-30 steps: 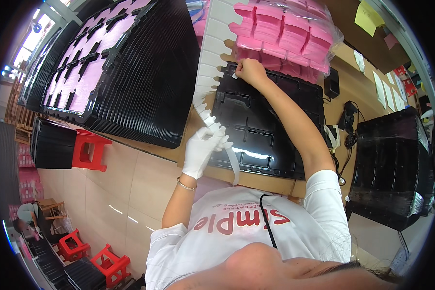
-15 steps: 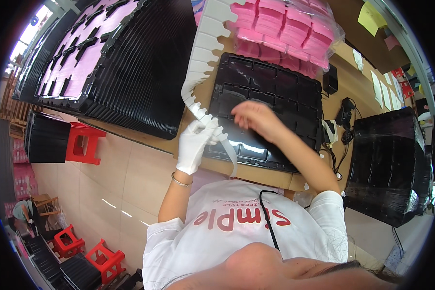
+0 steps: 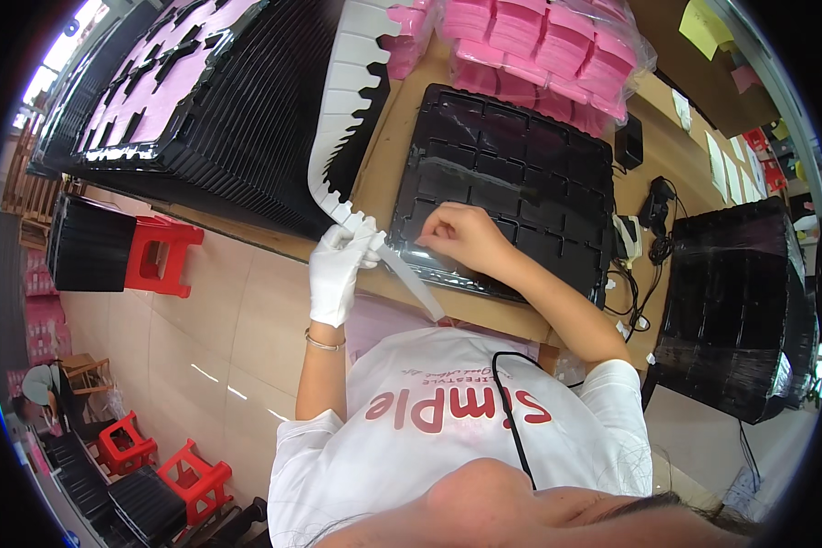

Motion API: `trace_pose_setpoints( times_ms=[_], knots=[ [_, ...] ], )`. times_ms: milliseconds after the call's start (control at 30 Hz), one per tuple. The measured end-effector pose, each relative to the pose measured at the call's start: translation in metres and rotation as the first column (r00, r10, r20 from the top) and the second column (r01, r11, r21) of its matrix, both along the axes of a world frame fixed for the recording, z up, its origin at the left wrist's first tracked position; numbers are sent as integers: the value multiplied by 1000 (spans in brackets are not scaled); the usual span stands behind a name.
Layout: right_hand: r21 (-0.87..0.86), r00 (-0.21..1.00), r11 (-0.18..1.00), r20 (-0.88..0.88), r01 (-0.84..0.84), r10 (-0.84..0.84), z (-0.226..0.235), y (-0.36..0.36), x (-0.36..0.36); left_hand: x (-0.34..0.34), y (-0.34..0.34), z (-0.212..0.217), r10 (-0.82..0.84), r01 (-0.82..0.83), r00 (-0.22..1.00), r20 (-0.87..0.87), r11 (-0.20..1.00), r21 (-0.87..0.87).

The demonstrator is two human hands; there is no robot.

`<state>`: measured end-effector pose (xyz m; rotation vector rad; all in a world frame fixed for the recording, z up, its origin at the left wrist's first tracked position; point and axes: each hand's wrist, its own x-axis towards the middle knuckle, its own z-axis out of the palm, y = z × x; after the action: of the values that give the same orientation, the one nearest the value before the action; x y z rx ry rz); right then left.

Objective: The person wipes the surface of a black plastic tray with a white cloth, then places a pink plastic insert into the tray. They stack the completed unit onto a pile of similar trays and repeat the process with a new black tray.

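My left hand [image 3: 334, 274], in a white glove, is closed on a long white strip [image 3: 342, 119] with a row of tab-like notches along one edge. The strip runs up past the stacked black trays, and a smooth pale tail [image 3: 413, 285] hangs from the glove toward my shirt. My bare right hand [image 3: 466, 236] hovers over or rests on the near left part of a black compartmented plastic tray [image 3: 521, 183]; which one I cannot tell. Its fingers are curled with the tips together, and whatever they may hold is too small to make out.
A tall stack of black trays [image 3: 237, 137] with pink sheets stands at the left. Bagged pink pieces [image 3: 539, 55] lie behind the tray. Cables [image 3: 644, 283] and a black box [image 3: 627, 142] sit at right, near more wrapped black trays [image 3: 721, 310]. Red stools [image 3: 164, 256] stand on the floor.
My left hand and the strip have shifted left. My right hand, blurred before, has come slightly down and left over the tray, its fingers drawn together.
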<state>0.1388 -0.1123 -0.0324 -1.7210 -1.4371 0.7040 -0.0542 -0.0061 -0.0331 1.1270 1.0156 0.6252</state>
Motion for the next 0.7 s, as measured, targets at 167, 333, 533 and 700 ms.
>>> trace_pose_setpoints(
  times_ms=[167, 333, 533, 700],
  knots=[
    [-90, 968, 995, 250, 51, -27, -6, 13, -11, -2, -8, 1, 1, -1, 1000, 26, 1000, 1],
    [-22, 951, 995, 296, 100, -89, -22, 12, -10, -1, -9, 2, -34, 35, 998, 49, 999, -27],
    [-35, 972, 976, 87, -214, 216, -4, 0, -3, -2, -7, -1, -5, 6, 996, 88, 1000, -21],
    [48, 644, 997, -761, -66, 79, -17, -15, 11, 8, -13, 13, -5, 12, 994, 114, 998, -59]
  ],
)
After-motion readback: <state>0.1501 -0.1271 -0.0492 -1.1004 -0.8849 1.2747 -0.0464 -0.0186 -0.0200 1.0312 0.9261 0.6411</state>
